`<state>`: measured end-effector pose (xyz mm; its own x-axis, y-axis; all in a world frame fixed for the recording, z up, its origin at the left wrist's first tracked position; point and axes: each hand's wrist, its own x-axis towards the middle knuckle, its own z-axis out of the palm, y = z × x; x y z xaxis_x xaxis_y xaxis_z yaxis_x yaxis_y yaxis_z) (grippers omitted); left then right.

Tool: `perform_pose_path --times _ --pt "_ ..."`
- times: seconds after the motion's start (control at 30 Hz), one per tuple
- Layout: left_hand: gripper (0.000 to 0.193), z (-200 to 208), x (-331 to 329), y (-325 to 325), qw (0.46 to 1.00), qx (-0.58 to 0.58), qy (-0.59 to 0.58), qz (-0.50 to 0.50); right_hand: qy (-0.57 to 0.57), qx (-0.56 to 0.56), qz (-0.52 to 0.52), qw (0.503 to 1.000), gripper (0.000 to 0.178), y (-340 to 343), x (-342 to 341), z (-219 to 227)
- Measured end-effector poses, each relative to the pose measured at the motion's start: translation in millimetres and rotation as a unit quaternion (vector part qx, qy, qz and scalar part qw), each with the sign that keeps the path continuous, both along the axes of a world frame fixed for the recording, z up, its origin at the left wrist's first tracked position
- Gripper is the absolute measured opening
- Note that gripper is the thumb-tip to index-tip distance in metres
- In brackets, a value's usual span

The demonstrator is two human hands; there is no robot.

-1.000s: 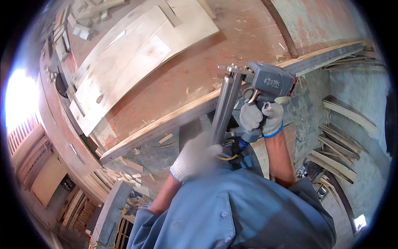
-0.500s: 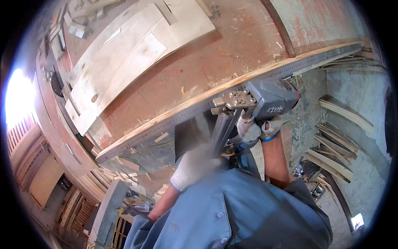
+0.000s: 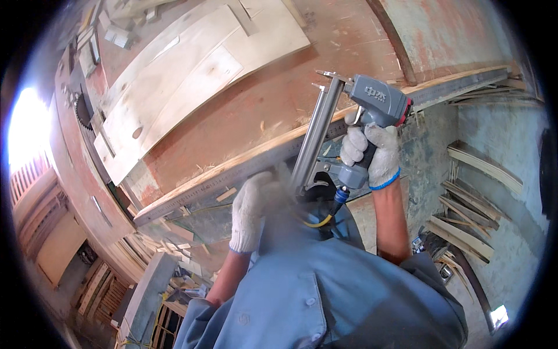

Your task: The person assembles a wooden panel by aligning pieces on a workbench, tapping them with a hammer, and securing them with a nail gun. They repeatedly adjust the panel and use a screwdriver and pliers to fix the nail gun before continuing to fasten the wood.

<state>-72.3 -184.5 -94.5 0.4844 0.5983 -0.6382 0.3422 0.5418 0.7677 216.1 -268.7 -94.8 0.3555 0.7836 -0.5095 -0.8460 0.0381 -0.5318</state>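
My right hand (image 3: 378,150), in a white knit glove with a blue cuff, is wrapped round the grip of a grey nail gun (image 3: 378,100). The gun's long silver magazine (image 3: 318,139) slopes down toward my body. A blue fitting joins a yellow air hose (image 3: 317,223) to the base of the grip. My left hand (image 3: 251,203), also gloved, is beside the magazine's lower end. Motion smears its fingers, so whether they touch the magazine or hold anything is unclear.
Before me runs a bench edge with a long ruler strip (image 3: 232,180) along it. A curved plywood panel (image 3: 197,75) lies on the reddish bench (image 3: 250,116). At the left is a toothed circular blade (image 3: 82,110). Curved wood strips (image 3: 485,166) stand at the right.
The nail gun has turned and tilted, its nose swinging up and away from me and its grip coming into view. My left hand has shifted up and slightly left.
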Motion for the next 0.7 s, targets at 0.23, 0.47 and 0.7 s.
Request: perform_pose_path --times 0.23,0.47,0.7 --pt "0.039 8.1 61.8 2.9 0.912 -0.291 -0.138 0.255 0.074 -0.067 0.013 0.995 0.051 -14.8 -27.4 -23.8" --pt "0.028 -0.4 54.6 3.3 0.958 -0.206 -0.047 0.192 0.071 -0.043 0.050 0.995 0.056 -12.9 -56.4 -3.0" --pt "0.024 -12.2 24.7 -4.9 0.965 0.145 0.151 -0.156 0.034 -0.051 0.067 0.996 0.055 -7.4 -44.0 -14.5"
